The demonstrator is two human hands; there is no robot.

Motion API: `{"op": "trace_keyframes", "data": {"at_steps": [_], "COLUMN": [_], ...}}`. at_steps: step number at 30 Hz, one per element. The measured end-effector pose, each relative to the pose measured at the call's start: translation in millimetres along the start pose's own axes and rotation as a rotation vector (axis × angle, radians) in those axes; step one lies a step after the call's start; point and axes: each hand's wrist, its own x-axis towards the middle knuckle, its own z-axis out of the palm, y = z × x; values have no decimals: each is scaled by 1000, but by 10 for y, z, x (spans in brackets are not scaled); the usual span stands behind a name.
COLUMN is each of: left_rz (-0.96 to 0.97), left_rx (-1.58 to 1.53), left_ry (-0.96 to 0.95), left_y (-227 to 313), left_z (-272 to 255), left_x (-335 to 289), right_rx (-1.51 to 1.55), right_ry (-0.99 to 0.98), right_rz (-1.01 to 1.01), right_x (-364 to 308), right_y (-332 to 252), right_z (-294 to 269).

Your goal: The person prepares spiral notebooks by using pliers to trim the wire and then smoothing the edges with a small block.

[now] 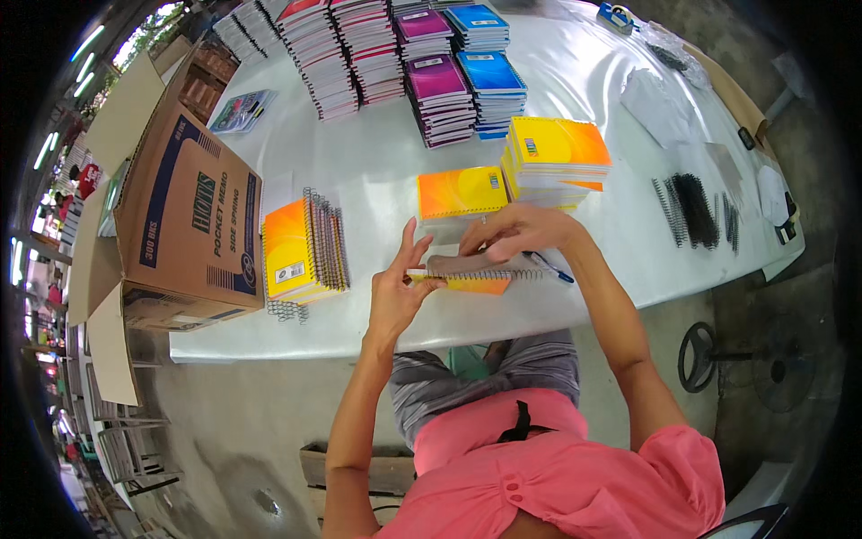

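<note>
At the table's near edge, a small yellow-orange notebook (480, 286) is held on its side, with a dark wire coil (516, 274) along its upper edge and running past its right end. My left hand (401, 283) pinches the notebook's left end between thumb and fingers, the forefinger raised. Over the coil, my right hand (516, 232) is closed on a grey-brown, round-ended strip (456, 263) lying along the notebook's edge. The fingertips of the right hand are partly hidden. A blue pen (555, 271) lies beside the right wrist.
Unbound yellow-orange notebooks (557, 148) are stacked just beyond my hands. Coil-bound ones (287, 247) stand at left, beside an open cardboard box (184, 211). Purple (437, 76) and blue notebook piles (491, 76) rise at the back. Loose black coils (693, 211) lie at right.
</note>
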Motion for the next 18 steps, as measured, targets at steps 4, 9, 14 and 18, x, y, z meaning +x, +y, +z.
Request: {"op": "trace_keyframes", "data": {"at_steps": [4, 9, 14, 18], "left_rz": [11, -2, -48, 87], "left_rx": [-54, -77, -155, -129], "left_ry": [7, 15, -103, -318], "left_y": [-13, -51, -95, -156], "left_z": [30, 42, -97, -181], "left_x": [-6, -1, -39, -9], "right_rx": [-165, -277, -267, -501], "right_ry": [-24, -25, 100, 360], "right_rz": [59, 143, 109, 111], "right_x": [61, 127, -242, -1146], "right_y": [-18, -110, -230, -433], "right_z": [21, 119, 135, 55]}}
